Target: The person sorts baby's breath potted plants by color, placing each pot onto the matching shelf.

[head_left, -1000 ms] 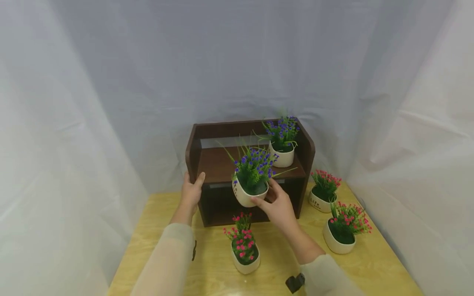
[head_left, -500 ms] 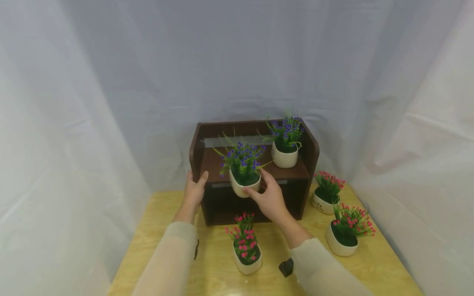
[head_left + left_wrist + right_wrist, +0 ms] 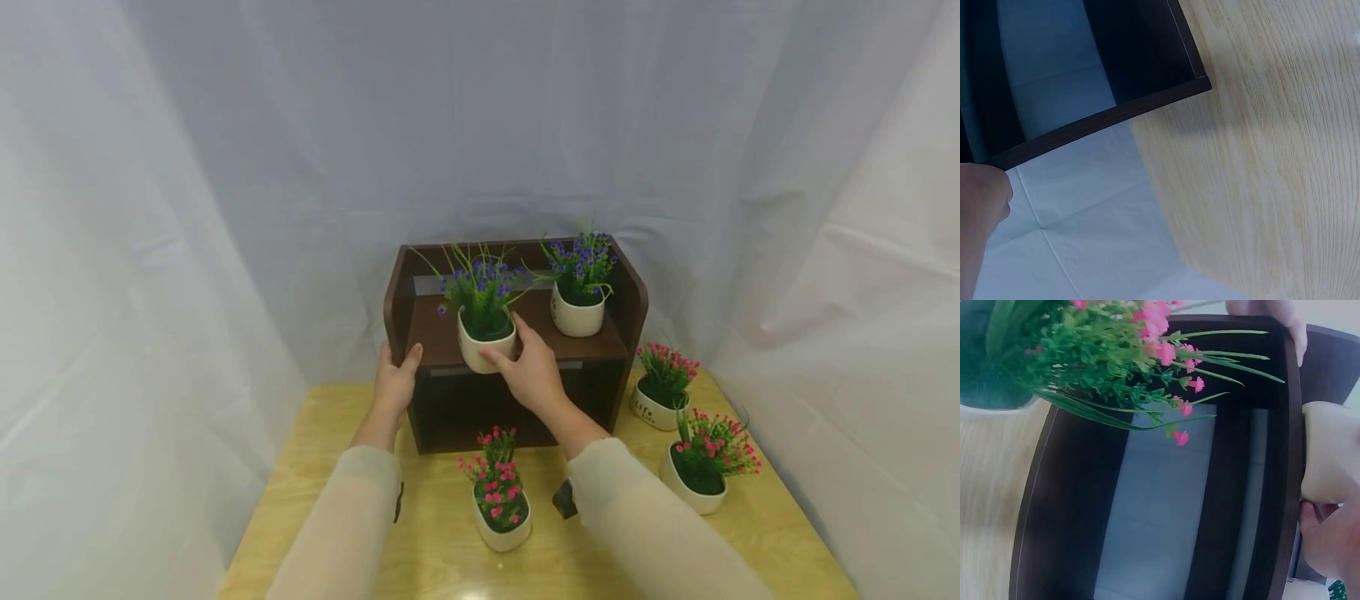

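Note:
My right hand (image 3: 534,371) holds a white pot (image 3: 480,354) of blue-purple artificial flowers by its right side, thumb in front. The pot is over the front edge of the upper board of a dark brown two-tier shelf (image 3: 435,329). In the right wrist view the pot (image 3: 1332,453) is close against that board; whether it bears on it I cannot tell. My left hand (image 3: 395,385) grips the shelf's left side panel, thumb on the front. A second white pot (image 3: 579,318) with blue-purple flowers stands at the right of the upper board.
A pink-flowered pot (image 3: 501,533) stands on the wooden table (image 3: 330,467) before the shelf, between my forearms. Two more pink-flowered pots (image 3: 660,412) stand right of the shelf. White sheeting (image 3: 480,125) hangs behind and at both sides.
My right hand has moved the blue-purple flower pot forward, up and slightly left, from before the shelf to over the upper board's front edge. My left hand keeps its grip on the side panel.

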Action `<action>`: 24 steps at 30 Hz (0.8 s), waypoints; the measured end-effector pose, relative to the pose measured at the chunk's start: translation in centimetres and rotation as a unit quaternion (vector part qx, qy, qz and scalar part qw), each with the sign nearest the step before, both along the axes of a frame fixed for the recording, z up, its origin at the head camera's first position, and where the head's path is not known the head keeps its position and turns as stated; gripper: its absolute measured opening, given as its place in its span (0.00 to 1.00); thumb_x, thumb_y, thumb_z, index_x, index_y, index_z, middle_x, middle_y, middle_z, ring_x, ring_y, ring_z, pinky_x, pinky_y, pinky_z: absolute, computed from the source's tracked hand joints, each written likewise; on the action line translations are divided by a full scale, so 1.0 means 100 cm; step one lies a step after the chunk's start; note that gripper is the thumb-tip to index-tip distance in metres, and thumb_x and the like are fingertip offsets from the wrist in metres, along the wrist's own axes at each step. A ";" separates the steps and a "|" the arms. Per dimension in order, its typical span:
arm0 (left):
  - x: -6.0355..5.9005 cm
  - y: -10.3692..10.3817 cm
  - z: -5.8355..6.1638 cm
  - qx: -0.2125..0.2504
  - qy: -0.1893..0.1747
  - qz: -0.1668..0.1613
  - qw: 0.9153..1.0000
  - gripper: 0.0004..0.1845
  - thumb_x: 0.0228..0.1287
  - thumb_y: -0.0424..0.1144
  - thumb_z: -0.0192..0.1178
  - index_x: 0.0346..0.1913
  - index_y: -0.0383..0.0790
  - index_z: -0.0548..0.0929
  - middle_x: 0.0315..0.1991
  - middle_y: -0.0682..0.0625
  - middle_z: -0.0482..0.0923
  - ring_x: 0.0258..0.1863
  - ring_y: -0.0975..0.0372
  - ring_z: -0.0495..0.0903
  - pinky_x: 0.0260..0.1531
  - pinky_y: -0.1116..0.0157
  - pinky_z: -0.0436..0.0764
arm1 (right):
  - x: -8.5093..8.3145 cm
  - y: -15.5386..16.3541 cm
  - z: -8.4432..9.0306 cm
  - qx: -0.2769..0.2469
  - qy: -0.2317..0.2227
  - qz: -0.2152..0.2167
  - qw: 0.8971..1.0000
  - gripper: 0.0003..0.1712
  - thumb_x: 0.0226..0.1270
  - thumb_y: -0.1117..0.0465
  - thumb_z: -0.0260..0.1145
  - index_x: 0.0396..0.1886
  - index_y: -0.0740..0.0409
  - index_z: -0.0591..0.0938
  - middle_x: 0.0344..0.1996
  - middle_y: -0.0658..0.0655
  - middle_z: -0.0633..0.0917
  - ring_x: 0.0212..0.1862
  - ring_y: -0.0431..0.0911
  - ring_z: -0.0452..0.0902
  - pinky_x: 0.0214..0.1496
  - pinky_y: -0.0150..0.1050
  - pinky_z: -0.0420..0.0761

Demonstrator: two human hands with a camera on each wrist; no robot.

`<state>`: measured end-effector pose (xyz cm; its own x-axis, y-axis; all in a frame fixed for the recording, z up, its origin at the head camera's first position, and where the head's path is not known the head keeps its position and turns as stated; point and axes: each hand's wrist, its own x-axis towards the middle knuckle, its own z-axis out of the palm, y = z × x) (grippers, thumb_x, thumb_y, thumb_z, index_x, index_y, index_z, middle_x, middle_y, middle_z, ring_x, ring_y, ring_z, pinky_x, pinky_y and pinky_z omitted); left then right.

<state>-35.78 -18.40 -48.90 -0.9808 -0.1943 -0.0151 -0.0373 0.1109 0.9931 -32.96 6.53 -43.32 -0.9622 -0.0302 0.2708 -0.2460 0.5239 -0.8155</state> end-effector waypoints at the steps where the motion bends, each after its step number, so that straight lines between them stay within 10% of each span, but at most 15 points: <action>1: 0.000 0.000 0.000 0.000 -0.001 0.001 1.000 0.48 0.84 0.58 0.55 0.90 0.49 0.39 0.91 0.42 0.44 0.91 0.45 0.44 0.90 0.44 0.49 | -0.002 -0.001 0.001 0.002 0.001 0.000 1.000 0.54 0.70 0.39 0.77 0.87 0.52 0.63 0.79 0.63 0.75 0.78 0.60 0.74 0.77 0.60 0.79; 24: -0.003 -0.001 -0.002 -0.009 -0.017 0.010 1.000 0.51 0.83 0.59 0.56 0.90 0.46 0.36 0.92 0.41 0.36 0.91 0.46 0.38 0.91 0.46 0.43 | -0.036 -0.026 -0.001 0.036 0.036 -0.049 0.998 0.54 0.69 0.38 0.77 0.85 0.58 0.67 0.78 0.66 0.76 0.78 0.63 0.74 0.80 0.59 0.76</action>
<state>-36.05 -18.51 -49.15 -0.9755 -0.2151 -0.0458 -0.0744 0.1267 0.9891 -36.59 3.92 -43.41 -0.9396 0.0408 0.3398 -0.2477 0.6040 -0.7575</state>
